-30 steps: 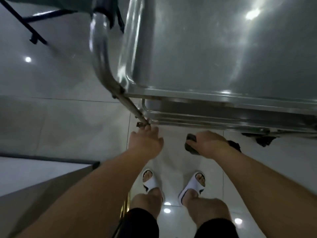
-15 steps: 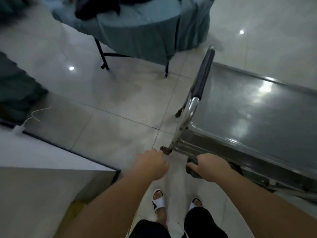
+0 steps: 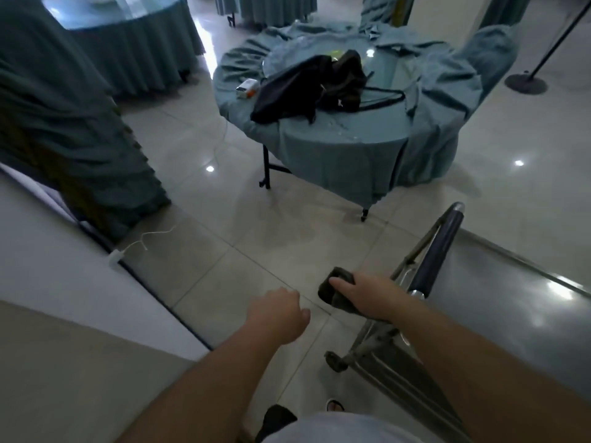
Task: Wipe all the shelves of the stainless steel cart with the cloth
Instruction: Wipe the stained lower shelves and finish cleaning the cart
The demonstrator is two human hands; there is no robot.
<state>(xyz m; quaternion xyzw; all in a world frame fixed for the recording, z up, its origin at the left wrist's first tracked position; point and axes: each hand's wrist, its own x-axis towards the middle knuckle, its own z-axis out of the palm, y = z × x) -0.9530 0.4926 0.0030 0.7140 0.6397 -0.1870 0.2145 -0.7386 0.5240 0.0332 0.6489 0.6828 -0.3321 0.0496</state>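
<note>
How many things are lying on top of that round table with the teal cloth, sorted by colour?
On the round table:
Black: 1, the bundle of dark fabric or bag
White: 1, the small box
Total: 2
The bundle may be more than one item; the picture does not show.

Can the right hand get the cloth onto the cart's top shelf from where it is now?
Probably yes. The right hand grips the cloth just outside the cart's handle, and the top shelf lies bare right behind it. Only the handle stands between; lifting over it looks easy.
</note>
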